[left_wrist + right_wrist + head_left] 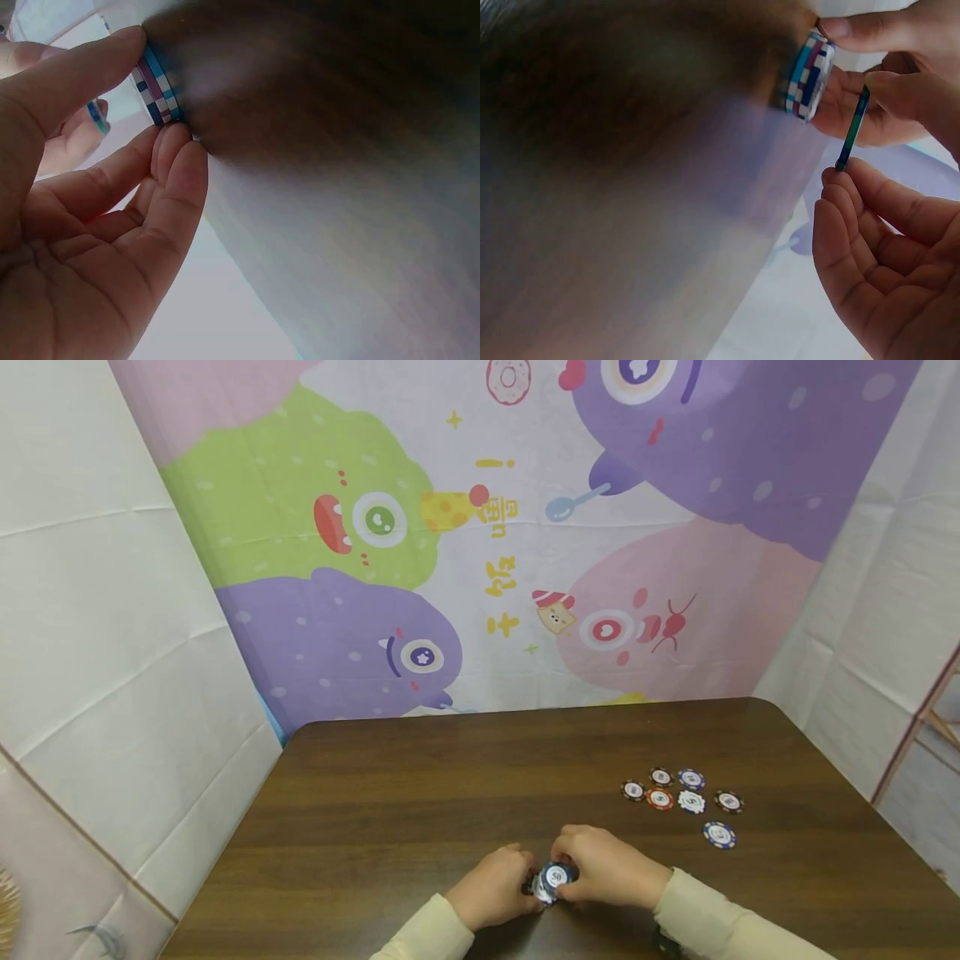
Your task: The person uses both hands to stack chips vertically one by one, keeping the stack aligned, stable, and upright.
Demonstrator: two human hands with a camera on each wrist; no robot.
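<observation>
Near the table's front edge, my left hand [491, 887] grips a short stack of poker chips [808, 79] between thumb and fingers. The stack's blue, maroon and white edges show in both wrist views, and it sits on the table. My right hand [609, 870] pinches a single dark poker chip [556, 877], marked 50, by its rim. In the right wrist view this chip is tilted and held just apart from the stack. Seen from the head, it covers most of the stack.
Several loose poker chips lie flat at the right of the brown table [390, 793], among them a red chip [660, 799], a white chip [692, 802] and a blue chip [719, 835]. A cartoon-printed cloth [450, 635] hangs behind the table's far edge.
</observation>
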